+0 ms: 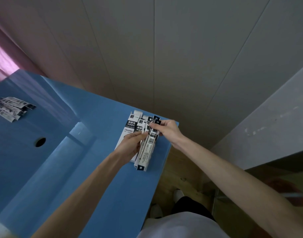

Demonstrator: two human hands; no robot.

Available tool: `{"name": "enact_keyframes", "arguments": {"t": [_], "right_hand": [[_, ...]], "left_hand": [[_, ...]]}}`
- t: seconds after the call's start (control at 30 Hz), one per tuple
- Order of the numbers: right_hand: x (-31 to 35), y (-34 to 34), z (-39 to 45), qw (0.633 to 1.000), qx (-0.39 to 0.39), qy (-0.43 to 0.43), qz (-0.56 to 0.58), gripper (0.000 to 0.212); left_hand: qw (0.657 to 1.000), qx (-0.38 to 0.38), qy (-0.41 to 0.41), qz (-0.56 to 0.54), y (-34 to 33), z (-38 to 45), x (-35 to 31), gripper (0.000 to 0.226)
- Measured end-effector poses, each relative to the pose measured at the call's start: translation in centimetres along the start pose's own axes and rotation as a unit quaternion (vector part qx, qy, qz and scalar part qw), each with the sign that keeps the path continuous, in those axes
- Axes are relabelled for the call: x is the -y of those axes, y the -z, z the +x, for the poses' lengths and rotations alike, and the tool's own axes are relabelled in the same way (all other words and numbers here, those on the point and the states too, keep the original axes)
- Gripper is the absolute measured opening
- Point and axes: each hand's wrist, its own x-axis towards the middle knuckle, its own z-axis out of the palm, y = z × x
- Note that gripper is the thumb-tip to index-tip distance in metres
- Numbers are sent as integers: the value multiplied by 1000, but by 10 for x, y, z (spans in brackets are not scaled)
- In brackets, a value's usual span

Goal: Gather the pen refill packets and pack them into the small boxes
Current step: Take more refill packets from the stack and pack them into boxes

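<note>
surface (99,177): blue, ran from lower left up to a corner at upper right; all the work sat at that far right corner, close to the edge.
small boxes (130,129): white with black labels, lay flat side by side at the corner, long axis pointing away from the person, top flaps up at the far end.
held packets (148,146): bundle of long slim refill packets, long axis parallel to the boxes, lying over the right-hand box, near end past the box's near end.
left hand (130,146): came in from lower left, fingers curled around the bundle's middle, steadying it.
right hand (166,129): came in from the right, fingers pinched the far tips of the packets, right at the box mouth; nearer hand to the opening.
key relation: packet tips and box opening both at the far end, so feeding in looked like a lengthwise slide.
loose packets (11,107): fanned pile at far left of surface, well apart, not yet gathered.
hole (40,142): dark round cutout mid-left, clear of the path.
obstruction: none seen; the edge just right was a drop risk.
</note>
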Motion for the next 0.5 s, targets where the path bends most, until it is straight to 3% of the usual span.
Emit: {"name": "enact_keyframes", "arguments": {"t": [0.1, 0.3, 0.5], "right_hand": [[1, 1, 0, 1000, -27, 14, -4, 11], [14, 19, -3, 996, -81, 23, 41, 13], [18, 32, -4, 994, -97, 24, 51, 12]], "left_hand": [[1000, -21, -6, -2, 0, 1, 0, 30], [981, -157, -58, 98, -11, 2, 1, 29], [987, -128, -18, 93, -21, 6, -2, 21]]}}
